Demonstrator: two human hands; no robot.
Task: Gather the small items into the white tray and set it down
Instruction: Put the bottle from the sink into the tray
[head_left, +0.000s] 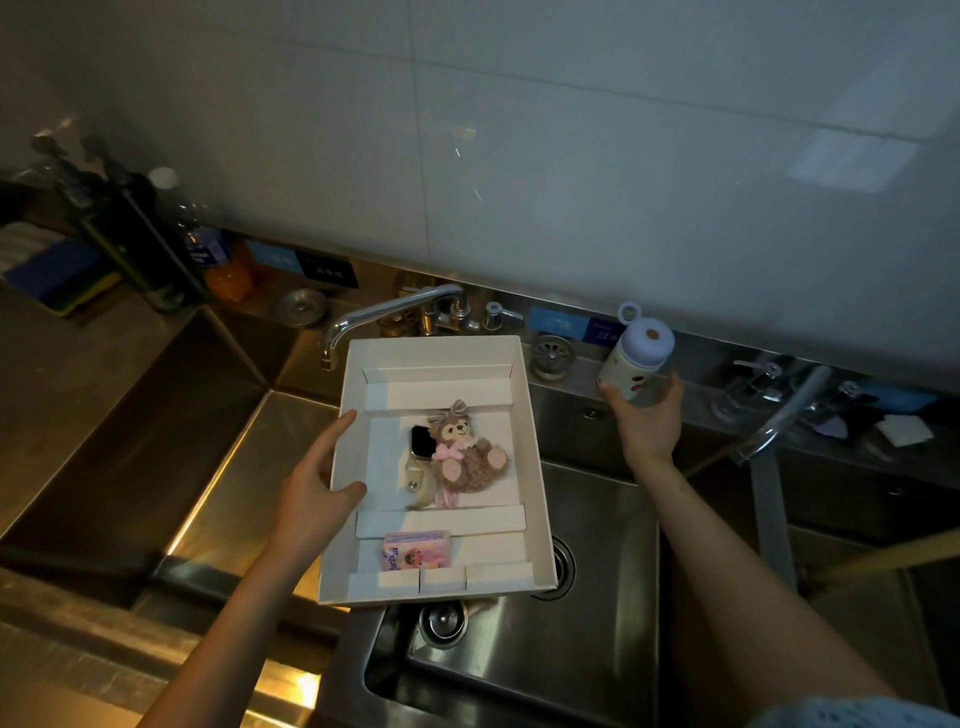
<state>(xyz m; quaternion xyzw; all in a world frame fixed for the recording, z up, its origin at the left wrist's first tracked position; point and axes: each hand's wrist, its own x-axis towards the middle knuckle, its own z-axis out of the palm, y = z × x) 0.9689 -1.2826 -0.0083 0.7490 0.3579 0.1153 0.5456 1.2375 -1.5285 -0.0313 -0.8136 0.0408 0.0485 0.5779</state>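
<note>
My left hand (317, 480) grips the left rim of the white tray (535, 457) and holds it in the air over the steel sink. Inside the tray lie a brown plush bear (465, 449), a smartwatch (420, 457) beside it and a small pink packet (415, 551) near the front. My right hand (647, 421) reaches to the right of the tray, fingers spread just under a small white bottle with a lilac lid (636, 353) that stands on the sink's back ledge. Whether the fingers touch the bottle is unclear.
Below the tray lies the sink basin (597, 597) with a drain. A faucet (384, 312) arches behind the tray and a second faucet (779, 410) stands at the right. Bottles (208, 244) and sponges (62, 280) crowd the back left. A tiled wall rises behind.
</note>
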